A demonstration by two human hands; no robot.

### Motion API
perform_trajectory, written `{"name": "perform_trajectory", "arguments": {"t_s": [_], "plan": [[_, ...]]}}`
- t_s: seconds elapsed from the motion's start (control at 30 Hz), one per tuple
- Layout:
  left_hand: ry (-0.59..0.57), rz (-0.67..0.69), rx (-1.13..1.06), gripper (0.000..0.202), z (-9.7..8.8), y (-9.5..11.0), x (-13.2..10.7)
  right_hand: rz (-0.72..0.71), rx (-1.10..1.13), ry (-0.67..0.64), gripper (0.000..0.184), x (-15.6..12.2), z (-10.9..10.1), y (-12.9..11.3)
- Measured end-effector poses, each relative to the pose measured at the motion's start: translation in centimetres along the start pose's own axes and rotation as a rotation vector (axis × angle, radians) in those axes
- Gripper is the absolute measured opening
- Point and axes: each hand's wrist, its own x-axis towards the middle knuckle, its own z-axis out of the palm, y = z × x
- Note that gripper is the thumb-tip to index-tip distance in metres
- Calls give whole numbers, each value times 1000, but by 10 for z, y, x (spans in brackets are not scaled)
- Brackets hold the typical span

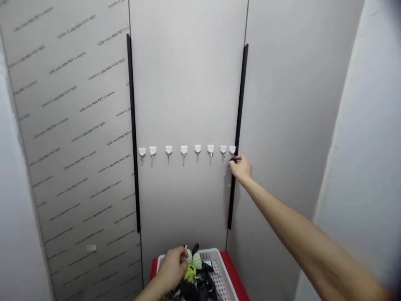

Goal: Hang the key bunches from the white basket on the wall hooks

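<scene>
My right hand point(241, 168) reaches to the rightmost white adhesive hook point(232, 149) on the wall panel. Its fingers pinch a small black item point(232, 160) just below that hook; a thin piece hangs under it, too small to make out. Low in front, my left hand point(173, 267) is over a white plastic basket point(224, 274). Thumb and fingers close at the edge of a pale green checked bow point(194, 258). Beneath the bow lie a bright yellow-green piece point(190, 272) and several black items point(202, 288), partly hidden by my hand.
Several more white hooks, such as the far left one point(142, 152), run in a row across the panel. Black vertical strips point(133, 125) flank this panel on both sides. A red surface point(235, 278) supports the basket. Printed film covers the left panel point(78, 188).
</scene>
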Motion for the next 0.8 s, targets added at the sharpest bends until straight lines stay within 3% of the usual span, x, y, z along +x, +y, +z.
{"name": "perform_trajectory", "arguments": {"t_s": [0.13,0.33,0.57,0.7,0.8], "plan": [[-2,-21,-24,21,-11,-2,-2,-85,-62,-91,22,12,-23,-11],[13,18,-32,22,-7,-5,-1,-74,-140,-429,28,32,-57,-22],[8,-8,-43,22,-6,-4,0,-436,-553,-256,20,49,-60,-48],[-6,-39,-13,21,-15,0,-5,-421,-553,-140,24,51,-63,-55],[-13,-53,12,20,-19,0,-8,-420,-558,-145,21,47,-68,-44]]}}
